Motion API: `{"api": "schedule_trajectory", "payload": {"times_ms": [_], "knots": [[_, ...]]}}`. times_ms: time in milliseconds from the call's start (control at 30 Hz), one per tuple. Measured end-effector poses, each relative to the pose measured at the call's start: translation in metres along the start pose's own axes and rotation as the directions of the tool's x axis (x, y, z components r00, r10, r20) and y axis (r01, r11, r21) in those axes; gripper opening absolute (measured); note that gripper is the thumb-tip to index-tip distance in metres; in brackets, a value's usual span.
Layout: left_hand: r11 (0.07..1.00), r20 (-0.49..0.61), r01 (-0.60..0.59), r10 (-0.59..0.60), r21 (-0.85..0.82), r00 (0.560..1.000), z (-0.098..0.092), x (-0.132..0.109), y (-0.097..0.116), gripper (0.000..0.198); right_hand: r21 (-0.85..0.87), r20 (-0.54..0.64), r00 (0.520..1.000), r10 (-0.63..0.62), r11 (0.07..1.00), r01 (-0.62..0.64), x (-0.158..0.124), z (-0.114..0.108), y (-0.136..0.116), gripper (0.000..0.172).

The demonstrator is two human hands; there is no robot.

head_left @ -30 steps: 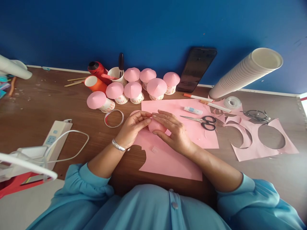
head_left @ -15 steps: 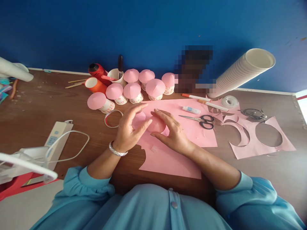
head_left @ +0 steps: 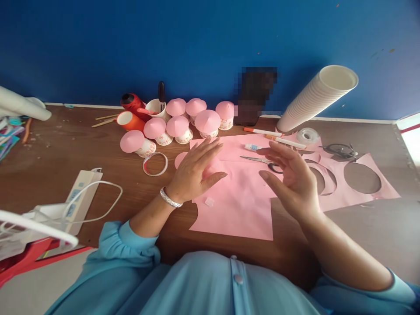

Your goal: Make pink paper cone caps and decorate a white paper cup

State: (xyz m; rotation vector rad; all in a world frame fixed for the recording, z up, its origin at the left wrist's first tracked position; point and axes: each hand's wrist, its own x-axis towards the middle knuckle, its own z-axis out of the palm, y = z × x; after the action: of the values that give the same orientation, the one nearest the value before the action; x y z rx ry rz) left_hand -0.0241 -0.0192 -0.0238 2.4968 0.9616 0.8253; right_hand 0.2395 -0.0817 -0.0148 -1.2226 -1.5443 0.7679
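My left hand [head_left: 196, 171] lies over the large pink paper sheet [head_left: 236, 205], fingers stretched and spread, holding nothing I can see. A pink paper circle [head_left: 180, 159] peeks out just left of it. My right hand [head_left: 293, 179] hovers open above the sheet's right edge, fingers apart and empty. It partly covers the handles of the black scissors [head_left: 257, 159]. A small glue bottle [head_left: 252, 147] lies just beyond the scissors. The small pink cone from the earlier frames is hidden.
Several paper cups with pink cone tops [head_left: 179, 127] stand at the back by the blue wall. A slanted stack of white cups [head_left: 315, 98], markers [head_left: 262, 131], clear tape [head_left: 307, 135] and cut pink sheets [head_left: 380, 192] lie right. A tape ring [head_left: 155, 163] and power strip [head_left: 78, 188] lie left.
Both hands let go of the small pink cone and opened. My right hand swung to the right over the scissors, while my left hand flattened over the sheet.
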Motion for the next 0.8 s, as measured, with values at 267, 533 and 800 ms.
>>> {"api": "schedule_trajectory", "payload": {"times_ms": [267, 533, 800], "knots": [[0.984, 0.045, 0.115, -0.109, -0.138, 0.993, 0.017, 0.002, -0.007, 0.048, 0.036, 0.017, 0.988, 0.156, 0.987, -0.157, -0.024, -0.008, 0.012, 0.039], [0.973, 0.061, 0.155, -0.147, -0.172, 0.987, 0.017, 0.003, -0.007, 0.043, 0.053, 0.046, 0.985, 0.165, 0.984, -0.167, -0.022, -0.002, 0.012, 0.034], [0.979, 0.016, 0.144, -0.143, -0.147, 0.99, 0.012, 0.009, -0.004, 0.039, 0.034, 0.069, 0.983, 0.171, 0.984, -0.174, -0.021, -0.003, 0.014, 0.031]]}}
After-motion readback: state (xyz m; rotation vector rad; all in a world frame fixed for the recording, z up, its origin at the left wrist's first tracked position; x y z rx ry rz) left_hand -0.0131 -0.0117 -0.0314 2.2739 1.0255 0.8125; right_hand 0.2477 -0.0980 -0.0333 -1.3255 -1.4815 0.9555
